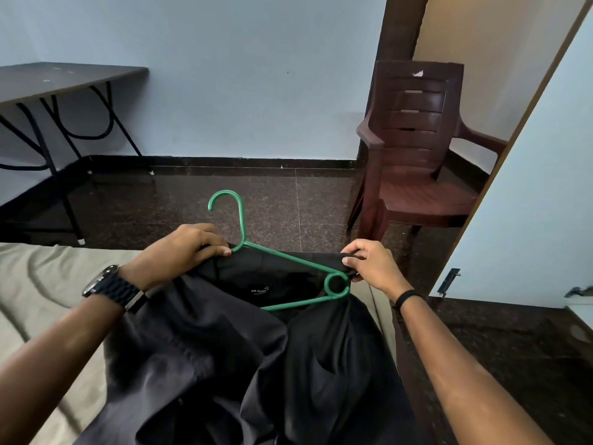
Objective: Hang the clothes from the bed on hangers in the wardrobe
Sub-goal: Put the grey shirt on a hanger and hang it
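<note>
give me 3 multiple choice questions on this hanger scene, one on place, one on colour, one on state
1. Where does the chair stand?
A. on the bed
B. on the floor by the doorway, right of the hanger
C. under the table

2. What colour is the hanger?
A. green
B. white
C. red

3. How is the dark garment held?
A. it lies untouched
B. only the left hand grips it
C. both hands grip its top edge, with the hanger partly inside

Answers:
1. B: the chair stands on the dark floor at the right, clear of the table and bed.
2. A: the hook and arms are plainly green.
3. C: the left hand and right hand each pinch the fabric at the hanger's ends.
</note>
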Demonstrator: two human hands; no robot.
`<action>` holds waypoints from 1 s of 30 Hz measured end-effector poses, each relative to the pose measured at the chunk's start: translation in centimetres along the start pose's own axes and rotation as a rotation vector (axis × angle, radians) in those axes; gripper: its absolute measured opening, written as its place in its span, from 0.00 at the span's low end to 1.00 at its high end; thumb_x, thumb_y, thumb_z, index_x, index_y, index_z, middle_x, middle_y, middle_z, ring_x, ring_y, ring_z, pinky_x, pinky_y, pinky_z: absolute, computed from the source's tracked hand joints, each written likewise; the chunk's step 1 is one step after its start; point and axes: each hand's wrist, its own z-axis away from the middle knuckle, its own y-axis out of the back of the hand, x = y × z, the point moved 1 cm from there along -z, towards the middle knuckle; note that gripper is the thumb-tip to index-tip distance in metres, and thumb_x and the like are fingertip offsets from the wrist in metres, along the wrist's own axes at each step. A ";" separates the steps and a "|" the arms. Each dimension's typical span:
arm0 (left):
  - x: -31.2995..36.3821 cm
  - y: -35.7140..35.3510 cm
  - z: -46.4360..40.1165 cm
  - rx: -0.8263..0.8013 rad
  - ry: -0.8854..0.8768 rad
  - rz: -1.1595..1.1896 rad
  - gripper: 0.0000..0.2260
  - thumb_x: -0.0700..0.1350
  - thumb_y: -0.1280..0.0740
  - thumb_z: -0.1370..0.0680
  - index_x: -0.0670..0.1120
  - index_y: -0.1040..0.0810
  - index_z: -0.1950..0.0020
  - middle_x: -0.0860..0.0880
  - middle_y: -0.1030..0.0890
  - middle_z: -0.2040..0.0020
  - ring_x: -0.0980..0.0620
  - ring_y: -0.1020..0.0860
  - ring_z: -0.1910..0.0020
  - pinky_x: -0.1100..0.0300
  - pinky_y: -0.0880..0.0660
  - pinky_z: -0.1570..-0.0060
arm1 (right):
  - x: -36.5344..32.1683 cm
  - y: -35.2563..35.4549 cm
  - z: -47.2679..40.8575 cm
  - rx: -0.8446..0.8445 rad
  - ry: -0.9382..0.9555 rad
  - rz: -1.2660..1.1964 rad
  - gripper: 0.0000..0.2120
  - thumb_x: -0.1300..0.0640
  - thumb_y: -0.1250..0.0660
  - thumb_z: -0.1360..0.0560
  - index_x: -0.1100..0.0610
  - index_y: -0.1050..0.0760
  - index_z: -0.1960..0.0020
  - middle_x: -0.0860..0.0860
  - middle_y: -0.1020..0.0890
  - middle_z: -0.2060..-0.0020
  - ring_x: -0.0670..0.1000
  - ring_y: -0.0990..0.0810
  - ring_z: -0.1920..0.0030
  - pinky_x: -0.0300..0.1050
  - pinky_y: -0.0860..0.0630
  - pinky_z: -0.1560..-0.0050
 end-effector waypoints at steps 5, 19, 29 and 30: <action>0.0 0.9 -0.4 -0.175 0.019 -0.080 0.10 0.56 0.39 0.23 0.54 0.25 0.61 0.54 0.26 0.60 0.60 0.26 0.60 0.64 0.31 0.55 | -0.1 0.5 0.5 0.012 0.069 0.059 0.09 0.66 0.32 0.25 0.53 0.25 0.57 0.57 0.17 0.59 0.51 0.17 0.61 0.43 0.19 0.67; -1.8 2.7 -1.0 -0.321 0.173 -0.051 0.11 0.58 0.34 0.25 0.55 0.23 0.65 0.55 0.21 0.64 0.58 0.25 0.64 0.59 0.28 0.56 | -0.6 -0.3 1.5 -0.031 0.235 0.329 0.17 0.70 0.39 0.24 0.52 0.17 0.58 0.49 0.19 0.52 0.51 0.21 0.46 0.50 0.27 0.41; 1.8 0.4 -2.9 -0.047 0.190 -0.163 0.15 0.55 0.32 0.24 0.45 0.23 0.63 0.49 0.22 0.67 0.55 0.25 0.66 0.57 0.30 0.62 | -2.5 0.7 2.5 0.014 0.323 0.342 0.15 0.69 0.39 0.25 0.57 0.17 0.47 0.51 0.18 0.50 0.48 0.21 0.47 0.36 0.27 0.43; 2.4 0.2 -3.2 0.006 0.187 -0.154 0.15 0.54 0.31 0.24 0.45 0.24 0.65 0.51 0.23 0.68 0.56 0.26 0.67 0.59 0.33 0.65 | -3.1 0.8 2.7 0.029 0.329 0.316 0.15 0.68 0.38 0.25 0.56 0.17 0.47 0.50 0.18 0.50 0.47 0.21 0.47 0.32 0.29 0.45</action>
